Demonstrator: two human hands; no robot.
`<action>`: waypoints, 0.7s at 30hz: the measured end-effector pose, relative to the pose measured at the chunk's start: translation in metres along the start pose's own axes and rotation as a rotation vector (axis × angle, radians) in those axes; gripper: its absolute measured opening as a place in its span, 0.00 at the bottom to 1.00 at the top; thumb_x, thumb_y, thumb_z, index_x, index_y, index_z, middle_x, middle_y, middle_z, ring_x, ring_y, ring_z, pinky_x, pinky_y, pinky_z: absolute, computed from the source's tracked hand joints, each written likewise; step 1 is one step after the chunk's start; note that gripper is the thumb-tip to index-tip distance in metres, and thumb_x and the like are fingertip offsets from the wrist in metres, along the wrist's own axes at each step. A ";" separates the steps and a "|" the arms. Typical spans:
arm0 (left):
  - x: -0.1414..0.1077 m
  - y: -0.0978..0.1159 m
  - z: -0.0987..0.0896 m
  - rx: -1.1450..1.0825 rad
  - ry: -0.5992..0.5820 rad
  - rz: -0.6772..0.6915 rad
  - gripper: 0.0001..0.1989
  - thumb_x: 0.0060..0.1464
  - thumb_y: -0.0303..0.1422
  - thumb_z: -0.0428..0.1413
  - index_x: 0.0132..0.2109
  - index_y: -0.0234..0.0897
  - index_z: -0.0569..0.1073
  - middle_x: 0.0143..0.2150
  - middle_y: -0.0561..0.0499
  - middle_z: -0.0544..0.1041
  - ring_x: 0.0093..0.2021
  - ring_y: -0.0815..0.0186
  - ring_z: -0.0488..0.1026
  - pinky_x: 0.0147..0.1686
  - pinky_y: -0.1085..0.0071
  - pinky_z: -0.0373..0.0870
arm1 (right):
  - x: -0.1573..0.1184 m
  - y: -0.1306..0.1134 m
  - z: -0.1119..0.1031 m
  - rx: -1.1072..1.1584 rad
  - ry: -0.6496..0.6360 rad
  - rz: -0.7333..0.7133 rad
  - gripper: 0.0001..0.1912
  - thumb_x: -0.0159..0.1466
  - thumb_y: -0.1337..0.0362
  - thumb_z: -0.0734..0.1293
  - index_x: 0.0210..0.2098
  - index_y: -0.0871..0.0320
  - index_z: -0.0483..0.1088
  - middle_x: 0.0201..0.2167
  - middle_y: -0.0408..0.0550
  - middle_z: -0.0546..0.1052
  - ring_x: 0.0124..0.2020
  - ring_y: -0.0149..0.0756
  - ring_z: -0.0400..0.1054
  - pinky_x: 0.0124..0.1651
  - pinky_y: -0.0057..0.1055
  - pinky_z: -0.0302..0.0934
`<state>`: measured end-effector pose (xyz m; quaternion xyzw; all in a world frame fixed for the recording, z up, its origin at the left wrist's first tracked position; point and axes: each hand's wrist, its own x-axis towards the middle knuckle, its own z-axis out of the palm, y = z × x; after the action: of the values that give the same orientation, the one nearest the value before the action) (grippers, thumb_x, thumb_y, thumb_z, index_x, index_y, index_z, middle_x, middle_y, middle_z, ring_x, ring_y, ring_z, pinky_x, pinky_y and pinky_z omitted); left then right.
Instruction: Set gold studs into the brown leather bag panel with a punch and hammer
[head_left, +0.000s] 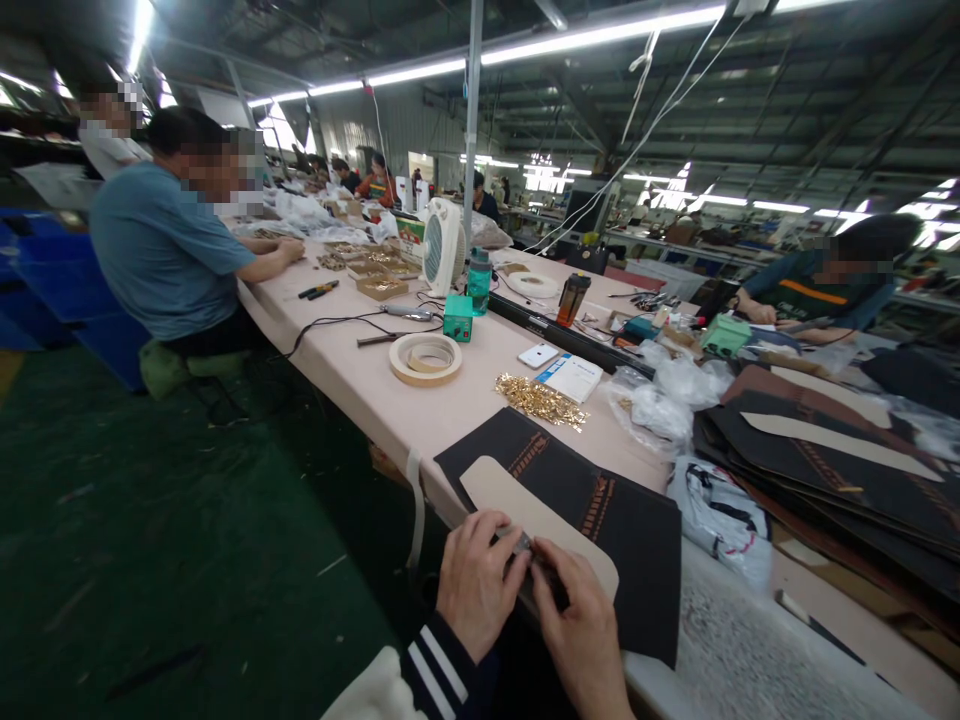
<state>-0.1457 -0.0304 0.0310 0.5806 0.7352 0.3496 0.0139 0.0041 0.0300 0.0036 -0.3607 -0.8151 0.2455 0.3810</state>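
Note:
Both hands meet at the near edge of the table, over a cream rounded panel point(517, 490). My left hand point(480, 580) is closed, fingers pinched on a small grey metallic piece point(521, 543) whose kind I cannot make out. From the other side my right hand point(577, 610) reaches it, thumb and fingers bent in a pinch; what lies between them is mostly hidden. Under the cream panel are black sheets point(645, 560) with brown stitched-looking bands. Just beyond them lies a pile of small gold-coloured metal pieces point(544, 400).
Tape rolls point(426, 360), a green box point(458, 318), a teal bottle point(479, 280) and a fan point(442, 245) stand farther along the table. A phone point(538, 355) lies near the gold pieces. Stacked dark panels point(825, 450) are at right. Co-workers sit left point(165, 240) and right point(817, 285).

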 end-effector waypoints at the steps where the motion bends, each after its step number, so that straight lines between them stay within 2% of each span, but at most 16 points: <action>1: 0.000 0.000 0.000 -0.001 -0.006 0.007 0.11 0.63 0.31 0.59 0.51 0.46 0.77 0.52 0.49 0.75 0.56 0.55 0.71 0.51 0.55 0.74 | 0.000 0.000 0.000 -0.009 0.006 -0.021 0.15 0.72 0.61 0.63 0.55 0.54 0.74 0.49 0.54 0.80 0.50 0.44 0.76 0.54 0.42 0.73; 8: -0.001 0.002 0.002 -0.027 -0.004 -0.027 0.10 0.63 0.30 0.59 0.51 0.46 0.76 0.52 0.49 0.74 0.56 0.57 0.70 0.51 0.58 0.76 | -0.003 0.004 0.001 -0.058 -0.009 -0.121 0.16 0.73 0.64 0.62 0.58 0.54 0.72 0.50 0.54 0.80 0.52 0.42 0.75 0.54 0.40 0.74; 15: 0.001 0.002 -0.001 -0.014 -0.004 -0.017 0.08 0.63 0.31 0.59 0.48 0.46 0.77 0.51 0.49 0.75 0.55 0.56 0.70 0.48 0.58 0.78 | -0.004 0.008 0.001 -0.148 -0.059 -0.190 0.19 0.74 0.65 0.59 0.62 0.55 0.69 0.52 0.55 0.79 0.53 0.45 0.74 0.55 0.43 0.73; 21: -0.003 0.003 -0.004 -0.016 -0.051 0.017 0.15 0.61 0.29 0.57 0.55 0.43 0.74 0.54 0.47 0.74 0.57 0.54 0.68 0.54 0.54 0.76 | -0.007 0.016 0.007 -0.354 -0.052 -0.341 0.24 0.73 0.68 0.56 0.67 0.54 0.63 0.55 0.51 0.79 0.54 0.47 0.74 0.54 0.44 0.72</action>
<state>-0.1435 -0.0346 0.0348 0.5955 0.7268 0.3406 0.0345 0.0083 0.0339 -0.0144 -0.2726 -0.9041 0.0402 0.3267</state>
